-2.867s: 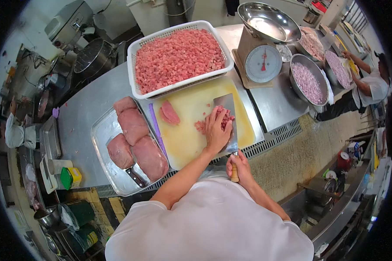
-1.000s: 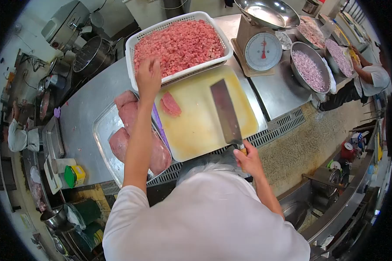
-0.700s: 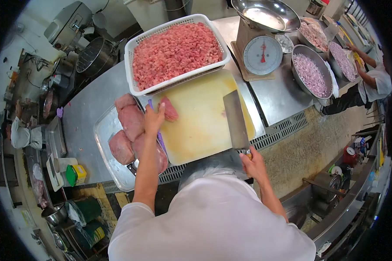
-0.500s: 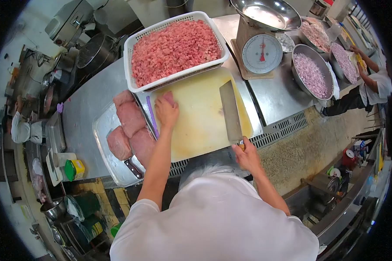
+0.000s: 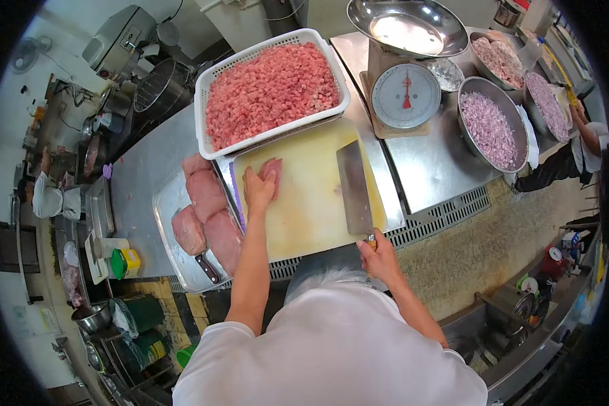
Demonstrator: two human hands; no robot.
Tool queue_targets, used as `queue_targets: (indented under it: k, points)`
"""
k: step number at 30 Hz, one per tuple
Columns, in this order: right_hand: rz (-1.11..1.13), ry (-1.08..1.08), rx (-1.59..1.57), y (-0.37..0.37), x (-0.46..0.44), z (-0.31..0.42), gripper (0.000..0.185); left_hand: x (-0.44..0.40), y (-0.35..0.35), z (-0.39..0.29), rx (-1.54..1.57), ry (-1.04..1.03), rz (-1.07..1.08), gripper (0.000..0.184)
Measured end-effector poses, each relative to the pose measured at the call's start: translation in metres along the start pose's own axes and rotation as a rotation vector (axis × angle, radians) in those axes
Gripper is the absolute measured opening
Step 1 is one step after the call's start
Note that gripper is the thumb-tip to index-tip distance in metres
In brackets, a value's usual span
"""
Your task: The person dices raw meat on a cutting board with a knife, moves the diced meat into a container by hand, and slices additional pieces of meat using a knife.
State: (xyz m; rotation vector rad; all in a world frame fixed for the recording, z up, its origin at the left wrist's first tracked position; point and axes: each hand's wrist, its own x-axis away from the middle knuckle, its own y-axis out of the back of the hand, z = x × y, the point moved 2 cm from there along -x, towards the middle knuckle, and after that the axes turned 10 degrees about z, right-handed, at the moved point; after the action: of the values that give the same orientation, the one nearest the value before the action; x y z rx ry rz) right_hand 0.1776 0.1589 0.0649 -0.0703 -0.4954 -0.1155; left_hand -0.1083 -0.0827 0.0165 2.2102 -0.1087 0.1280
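Observation:
My left hand (image 5: 257,191) is closed on a small piece of pink raw meat (image 5: 275,173) at the left side of the yellowed cutting board (image 5: 304,210). In my right hand (image 5: 380,258) is the handle of a wide cleaver (image 5: 354,193). Its blade points away from me over the board's right side, apart from the meat. Left of the board, several large slabs of raw meat (image 5: 208,194) lie on a metal tray (image 5: 166,196). A dark-handled knife (image 5: 208,269) lies at the tray's near edge.
Behind the board stands a white basket (image 5: 201,111) heaped with diced meat. A dial scale (image 5: 406,95) is at the back right, beside metal bowls (image 5: 526,145) of chopped onion and meat. A co-worker's arm (image 5: 589,135) shows far right, another person's white sleeve (image 5: 47,196) far left.
My left hand has shifted slightly right on the board with the meat, and more of the piece shows. The cleaver stays over the right side. The whole view has tilted a little.

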Motion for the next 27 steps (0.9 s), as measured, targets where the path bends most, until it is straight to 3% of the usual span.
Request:
queue_targets:
  k: [2, 5, 8, 18, 23, 27]
  points:
    - [0.005, 0.023, -0.027, 0.006, -0.004, -0.011, 0.029, 0.014, 0.018, -0.019, 0.008, 0.155, 0.135, 0.066]
    - [0.039, -0.01, 0.02, 0.014, -0.007, -0.012, 0.029, 0.022, -0.001, -0.028, -0.185, -0.05, 0.121, 0.051]
    - [0.069, -0.028, -0.017, 0.02, -0.011, -0.007, 0.028, 0.032, -0.019, -0.025, -0.249, -0.265, -0.039, 0.041]
    - [0.138, 0.045, 0.152, 0.026, -0.041, 0.019, 0.03, 0.03, -0.013, -0.02, -0.262, -0.441, 0.073, 0.038]
    - [0.169, 0.034, 0.188, 0.026, -0.04, 0.027, 0.03, 0.053, -0.006, -0.035, -0.185, -0.551, 0.238, 0.038]
    - [0.147, 0.031, 0.164, 0.025, -0.043, 0.022, 0.032, 0.078, -0.007, -0.073, -0.231, -0.812, -0.027, 0.05]
